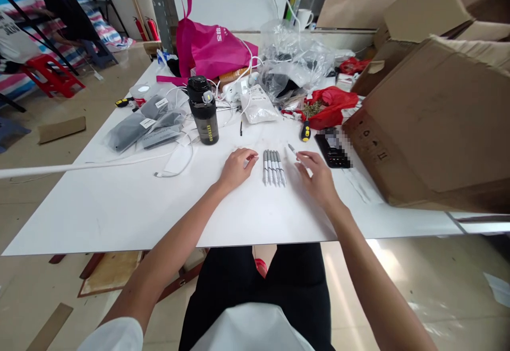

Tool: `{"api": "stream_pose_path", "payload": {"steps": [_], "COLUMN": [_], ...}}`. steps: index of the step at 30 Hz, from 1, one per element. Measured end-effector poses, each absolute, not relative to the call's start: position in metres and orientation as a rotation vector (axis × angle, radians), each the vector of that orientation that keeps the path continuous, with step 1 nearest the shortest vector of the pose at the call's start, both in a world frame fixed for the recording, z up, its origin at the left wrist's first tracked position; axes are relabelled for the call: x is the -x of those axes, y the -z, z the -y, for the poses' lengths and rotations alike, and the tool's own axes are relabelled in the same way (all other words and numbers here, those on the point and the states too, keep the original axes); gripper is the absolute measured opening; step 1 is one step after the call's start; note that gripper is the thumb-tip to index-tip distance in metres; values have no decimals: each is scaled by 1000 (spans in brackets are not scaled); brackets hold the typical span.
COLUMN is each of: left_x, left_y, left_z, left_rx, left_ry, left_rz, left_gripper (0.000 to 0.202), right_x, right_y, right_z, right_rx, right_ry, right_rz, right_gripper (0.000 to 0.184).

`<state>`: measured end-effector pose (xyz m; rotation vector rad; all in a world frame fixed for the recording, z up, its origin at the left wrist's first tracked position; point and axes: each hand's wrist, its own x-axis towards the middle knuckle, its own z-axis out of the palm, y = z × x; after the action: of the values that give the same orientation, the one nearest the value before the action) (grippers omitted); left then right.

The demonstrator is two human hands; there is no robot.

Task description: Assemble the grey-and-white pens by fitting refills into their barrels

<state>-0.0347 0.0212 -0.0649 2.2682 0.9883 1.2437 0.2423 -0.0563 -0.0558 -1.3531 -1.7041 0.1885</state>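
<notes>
Several grey-and-white pens [274, 168] lie side by side in a row on the white table, points all the same way. Left of the row my left hand [238, 169] rests near the table, fingers loosely curved, with no object visible in it. My right hand [316, 177], to the right of the row, grips one more pen [292, 150] between thumb and fingers; its far end sticks out toward the upper left. The grip hides the rest of that pen. A black phone-like device [333, 148], partly pixelated, lies beyond the right hand.
A dark water bottle [203, 112] stands left of the pens. Behind are bagged dark items [137, 128], a pink bag [215, 48], a white packet [258, 105], a screwdriver [305, 130] and a red bag [334, 104]. A large cardboard box [430, 128] fills the right side.
</notes>
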Motion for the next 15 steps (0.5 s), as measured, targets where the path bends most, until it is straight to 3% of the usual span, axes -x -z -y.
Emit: {"api": "stream_pose_path", "payload": {"steps": [8, 15], "left_x": [34, 35], "left_y": [67, 68], "left_z": [-17, -12], "left_rx": [-2404, -2569], "left_ry": [-1066, -844], "left_rz": [-940, -723], "left_gripper": [15, 53], "right_x": [-220, -218], "right_y": [76, 69], "right_z": [85, 93], "right_rx": [1422, 1373], "right_ry": [-223, -240], "right_rz": [1955, 1965], "right_gripper": [44, 46]}}
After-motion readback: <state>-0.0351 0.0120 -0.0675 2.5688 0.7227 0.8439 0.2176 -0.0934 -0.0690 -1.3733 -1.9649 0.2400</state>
